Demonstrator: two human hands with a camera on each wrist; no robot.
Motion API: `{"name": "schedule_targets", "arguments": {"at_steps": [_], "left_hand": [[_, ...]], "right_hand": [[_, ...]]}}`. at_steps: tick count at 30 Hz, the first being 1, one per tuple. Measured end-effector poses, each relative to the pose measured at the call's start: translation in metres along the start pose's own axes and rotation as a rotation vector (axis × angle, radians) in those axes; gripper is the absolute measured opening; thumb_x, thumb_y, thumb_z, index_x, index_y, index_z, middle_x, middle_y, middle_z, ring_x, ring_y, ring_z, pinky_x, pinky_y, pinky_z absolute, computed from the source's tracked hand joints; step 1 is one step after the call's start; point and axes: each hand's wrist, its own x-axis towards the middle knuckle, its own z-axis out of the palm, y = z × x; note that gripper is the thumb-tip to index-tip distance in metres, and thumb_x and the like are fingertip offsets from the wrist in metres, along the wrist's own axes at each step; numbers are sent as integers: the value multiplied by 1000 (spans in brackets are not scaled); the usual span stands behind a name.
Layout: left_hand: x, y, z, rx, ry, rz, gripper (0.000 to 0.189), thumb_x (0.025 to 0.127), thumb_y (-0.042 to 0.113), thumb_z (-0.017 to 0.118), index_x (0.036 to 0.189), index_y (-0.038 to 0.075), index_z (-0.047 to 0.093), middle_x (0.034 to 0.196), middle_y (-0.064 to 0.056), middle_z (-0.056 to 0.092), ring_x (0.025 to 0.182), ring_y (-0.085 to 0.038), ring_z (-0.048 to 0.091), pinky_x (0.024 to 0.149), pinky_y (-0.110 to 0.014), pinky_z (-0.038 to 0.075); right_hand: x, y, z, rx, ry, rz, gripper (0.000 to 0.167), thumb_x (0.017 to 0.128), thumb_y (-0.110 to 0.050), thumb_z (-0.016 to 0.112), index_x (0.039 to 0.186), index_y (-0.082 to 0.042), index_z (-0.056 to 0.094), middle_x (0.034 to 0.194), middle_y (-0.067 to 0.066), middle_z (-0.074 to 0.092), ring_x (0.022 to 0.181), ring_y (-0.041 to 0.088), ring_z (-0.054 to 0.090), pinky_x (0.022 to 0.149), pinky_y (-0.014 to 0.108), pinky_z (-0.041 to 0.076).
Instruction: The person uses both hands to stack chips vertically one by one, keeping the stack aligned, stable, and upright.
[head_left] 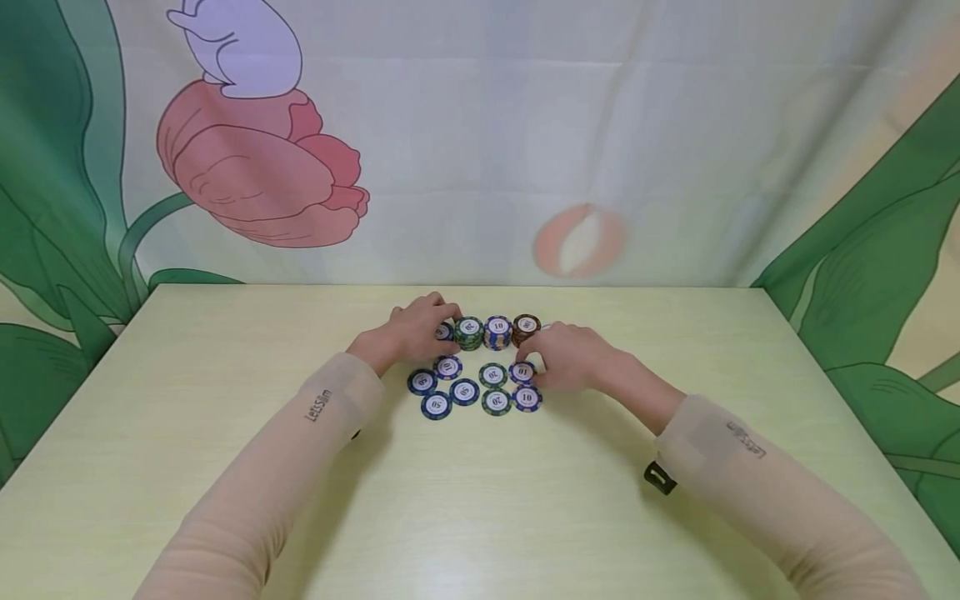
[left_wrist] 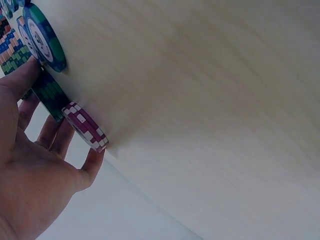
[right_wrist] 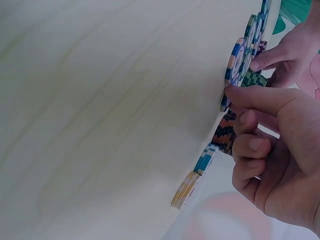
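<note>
The right hand (head_left: 573, 358) is pinching a 10 chip (head_left: 522, 372), which is lying on the surface (head_left: 480, 500) at four o'clock from the green stack (head_left: 469, 333). The left hand (head_left: 416, 329) is curling round the blue stack (head_left: 444, 332). The chip is looking light, stiff and slightly slick; opposite rim edges are probably offering the best hold.

- The table (head_left: 480, 525) is pale yellow-green, with faint wood grain.
- Behind it there is a whitish cloth (head_left: 465, 142), which has soft creases.
- On this cloth are printed a pink flower (head_left: 247, 175) and large green leaves (head_left: 877, 283) at both sides.
- The light is soft, with mild shadows.
</note>
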Motion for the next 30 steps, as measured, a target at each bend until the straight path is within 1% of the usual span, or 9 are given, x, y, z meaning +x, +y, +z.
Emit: {"name": "schedule_targets", "arguments": {"at_steps": [2,5,8,13,20,26,30], "left_hand": [[0,0,0,-3,1,1,48,100,32,69,143,14,55,140,-13,47,128,-31,44,106,-59,32],[0,0,1,-8,1,0,48,100,32,69,143,15,55,140,-13,47,128,-31,44,107,-59,31],[1,-1,1,-8,1,0,48,100,32,69,142,15,55,139,-13,47,128,-30,43,107,-59,31],[1,-1,2,-11,-2,-3,48,100,31,69,143,15,55,139,-12,47,128,-30,43,107,-59,31],[1,0,2,-6,-3,-1,48,100,32,69,143,15,55,138,-13,47,127,-30,44,107,-59,31],[1,-1,1,0,3,0,49,100,32,69,143,14,54,138,-13,47,127,-30,44,107,-60,32],[1,-1,1,-1,0,-1,49,100,32,69,143,14,55,138,-13,47,126,-30,44,106,-59,32]], "right_hand": [[0,2,1,-5,0,11,30,89,-19,77,119,-16,75,108,4,73,88,21,65,69,42,54],[0,5,3,-8,-3,27,32,89,-21,78,120,-15,74,96,2,71,79,19,62,66,40,52],[1,6,4,10,-5,19,35,90,-23,79,123,-14,72,88,-1,67,74,16,59,64,37,50],[3,7,5,72,-17,-18,37,90,-18,79,125,-13,72,77,-4,63,68,14,58,62,33,47],[7,10,4,95,-50,-43,35,90,-16,77,124,-10,70,74,-4,62,68,13,57,62,32,46],[9,15,5,71,-59,-111,34,92,-18,74,124,-8,67,71,-5,60,66,11,57,64,32,47],[8,17,7,61,-65,-136,35,92,-20,72,124,-8,65,68,-6,60,62,10,55,62,31,46]]}}
